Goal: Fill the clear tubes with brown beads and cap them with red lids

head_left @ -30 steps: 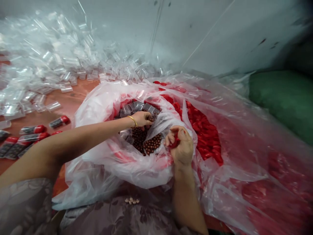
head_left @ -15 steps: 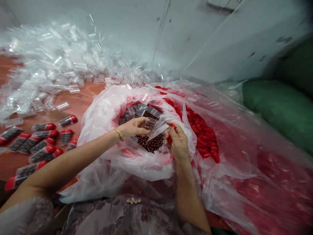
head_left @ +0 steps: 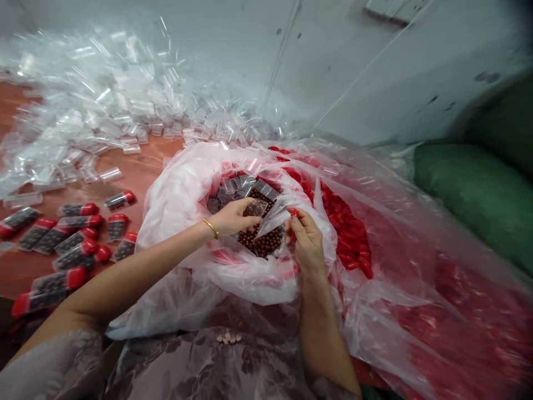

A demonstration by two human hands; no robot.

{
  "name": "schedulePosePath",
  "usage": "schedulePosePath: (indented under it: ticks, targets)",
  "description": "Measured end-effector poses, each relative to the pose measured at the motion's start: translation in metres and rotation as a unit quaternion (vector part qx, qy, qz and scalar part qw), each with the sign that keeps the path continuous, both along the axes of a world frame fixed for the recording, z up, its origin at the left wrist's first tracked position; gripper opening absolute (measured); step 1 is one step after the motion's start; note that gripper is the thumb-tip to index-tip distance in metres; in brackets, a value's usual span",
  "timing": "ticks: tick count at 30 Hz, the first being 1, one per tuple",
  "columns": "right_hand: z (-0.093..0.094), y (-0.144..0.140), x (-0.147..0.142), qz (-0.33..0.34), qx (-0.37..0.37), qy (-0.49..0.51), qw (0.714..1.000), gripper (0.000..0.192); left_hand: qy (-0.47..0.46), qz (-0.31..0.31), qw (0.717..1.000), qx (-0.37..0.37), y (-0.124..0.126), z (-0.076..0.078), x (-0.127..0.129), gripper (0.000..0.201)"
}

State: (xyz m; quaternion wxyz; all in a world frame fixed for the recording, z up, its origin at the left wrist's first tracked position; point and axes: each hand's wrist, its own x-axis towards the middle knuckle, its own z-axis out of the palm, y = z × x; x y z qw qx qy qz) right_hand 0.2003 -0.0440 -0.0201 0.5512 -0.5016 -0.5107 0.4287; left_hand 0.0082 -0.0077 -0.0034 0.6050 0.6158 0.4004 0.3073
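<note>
Over the heap of small brown round beads (head_left: pixel 262 240) in the white plastic bag (head_left: pixel 175 189), your left hand (head_left: pixel 235 218) pinches a clear bead-filled tube (head_left: pixel 255 208); your right hand (head_left: pixel 307 241) grips a red cap (head_left: pixel 293 211) just beside it.

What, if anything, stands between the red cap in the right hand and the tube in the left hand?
Nothing visible does. The left hand holds a clear tube over the brown beads; the right hand pinches a red cap just beside it. Only a fold of clear bag lies below the gap.
</note>
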Motion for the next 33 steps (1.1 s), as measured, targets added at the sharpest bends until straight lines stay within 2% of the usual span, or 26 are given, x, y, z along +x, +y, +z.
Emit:
schedulePosePath:
  ticks: [2,4,8,11,15,17,20,24,29,33]
  targets:
    - [0.000,0.000,-0.001,0.004,0.005,-0.018,1.000,0.035,0.047,0.023,0.995,0.090,-0.001,-0.002,0.000,0.033]
    - [0.000,0.000,-0.002,0.001,0.001,-0.018,1.000,0.037,0.067,0.021,0.985,0.157,-0.001,-0.003,0.000,0.034]
    - [0.004,-0.001,-0.003,-0.008,-0.030,0.038,0.999,0.034,0.082,-0.018,0.978,0.190,-0.002,-0.005,0.000,0.033]
    - [0.008,-0.001,-0.002,0.018,-0.055,0.083,0.995,0.028,0.083,-0.034,0.978,0.188,-0.001,-0.005,0.000,0.030]
    - [0.013,0.000,-0.003,0.043,-0.106,0.130,0.985,0.027,0.067,-0.038,0.985,0.157,-0.001,-0.004,0.001,0.026]
    - [0.015,0.003,-0.004,0.030,-0.113,0.142,0.983,0.028,0.026,-0.075,0.991,0.106,-0.003,-0.003,0.000,0.025]
    - [0.019,0.012,-0.008,-0.003,-0.066,0.119,0.991,0.029,-0.044,-0.128,0.991,0.012,-0.004,-0.002,0.000,0.024]
    - [0.025,0.023,-0.022,-0.038,0.019,0.031,0.999,0.026,-0.102,-0.126,0.985,-0.054,-0.003,0.000,-0.001,0.026]
    - [0.026,0.023,-0.038,-0.035,0.033,0.080,0.996,0.031,-0.129,-0.170,0.973,-0.084,-0.003,0.003,-0.005,0.032]
    - [0.020,0.014,-0.035,-0.028,0.064,0.058,0.996,0.027,-0.153,-0.140,0.976,-0.069,-0.004,0.006,-0.007,0.030]
